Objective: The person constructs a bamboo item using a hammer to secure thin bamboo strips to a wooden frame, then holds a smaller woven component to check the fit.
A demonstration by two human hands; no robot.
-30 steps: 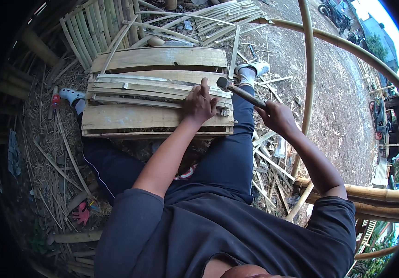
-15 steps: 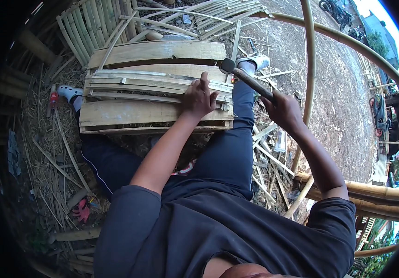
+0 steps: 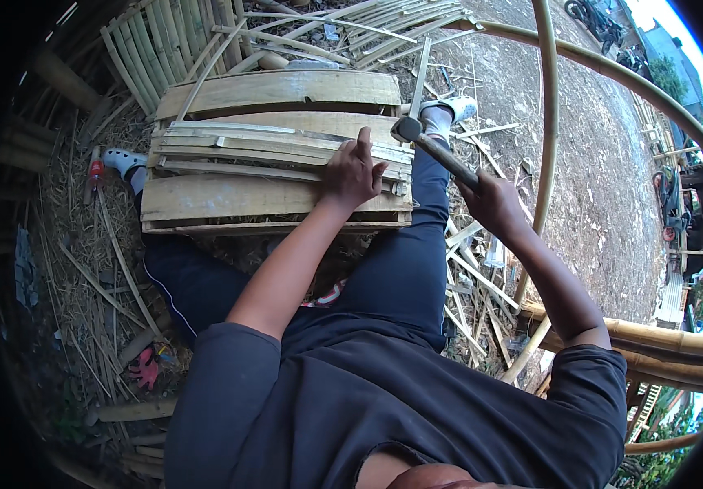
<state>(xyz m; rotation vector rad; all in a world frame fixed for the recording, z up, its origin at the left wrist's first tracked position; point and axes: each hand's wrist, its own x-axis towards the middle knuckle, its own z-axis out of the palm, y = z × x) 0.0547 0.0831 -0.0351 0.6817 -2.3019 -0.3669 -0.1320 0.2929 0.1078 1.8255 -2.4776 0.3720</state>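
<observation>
In front of me, between my legs, lies a low wooden crate-like bench (image 3: 229,196) of pale planks. Several thin bamboo strips (image 3: 237,142) run across its top, roughly side by side. My left hand (image 3: 353,173) rests over their right part, index finger raised and thumb out to the side; its other fingers curl down onto the strips, partly hidden. My right hand (image 3: 492,200) grips the dark handle of a hammer (image 3: 443,155). The hammer's head is up near the right ends of the strips, beside the bench's right edge. Whether it touches them I cannot tell.
A slatted bamboo panel (image 3: 160,53) stands at the far left, with loose strips (image 3: 400,33) piled behind the bench. Bamboo poles (image 3: 547,106) rise and cross at the right. Offcuts (image 3: 482,281) litter the ground by my right leg. A red glove-like thing (image 3: 144,371) lies at left.
The hammer's head has shifted slightly down and to the right, and my right hand has lowered a little. My left hand stays nearly in place on the strips.
</observation>
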